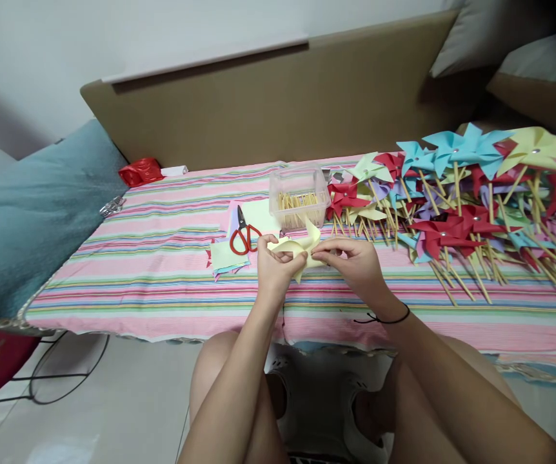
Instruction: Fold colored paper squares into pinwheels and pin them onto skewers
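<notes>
Yellow paper pinwheel (298, 250), half folded, sits at frame centre between both hands so its flaps stay gathered: left hand (273, 264) pinches one side, right hand (353, 261) closes on the other, perhaps pressing the middle. Scissors (244, 236) and stick box (299, 197) lie just above; finished pinwheels (471, 193) crowd the right.

A home bedroom used for craft; a bed (162, 283) with striped sheet, padded headboard (268, 109) and teal pillow (31, 219); paper pinwheels (471, 193) piled on it; tiled floor (113, 412).
</notes>
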Demonstrator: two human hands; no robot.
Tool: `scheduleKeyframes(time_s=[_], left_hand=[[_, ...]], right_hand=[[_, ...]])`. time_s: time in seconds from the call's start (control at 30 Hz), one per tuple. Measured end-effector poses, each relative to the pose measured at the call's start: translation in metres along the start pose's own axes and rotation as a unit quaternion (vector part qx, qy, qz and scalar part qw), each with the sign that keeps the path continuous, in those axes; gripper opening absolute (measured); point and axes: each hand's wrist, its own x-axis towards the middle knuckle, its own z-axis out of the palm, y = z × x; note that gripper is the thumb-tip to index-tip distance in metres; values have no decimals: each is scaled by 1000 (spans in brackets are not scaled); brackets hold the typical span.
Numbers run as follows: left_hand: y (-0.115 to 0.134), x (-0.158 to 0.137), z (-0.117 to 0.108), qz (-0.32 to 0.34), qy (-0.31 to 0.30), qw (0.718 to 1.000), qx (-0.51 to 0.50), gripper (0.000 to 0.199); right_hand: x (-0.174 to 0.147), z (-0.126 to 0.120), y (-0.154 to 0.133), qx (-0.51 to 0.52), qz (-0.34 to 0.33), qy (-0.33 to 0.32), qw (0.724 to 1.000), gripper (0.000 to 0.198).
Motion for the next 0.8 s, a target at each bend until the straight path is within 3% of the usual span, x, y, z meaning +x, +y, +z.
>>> scheduleKeyframes(time_s=[0.5, 0.8], left_hand=[[-2, 0, 0, -6, 0, 1000, -24, 55], [-2, 1, 0, 5, -23, 1000, -18, 54]], right_hand=[[2, -2, 1, -9, -49, -9, 999, 7], [2, -3, 3, -11, 18, -29, 999, 5]])
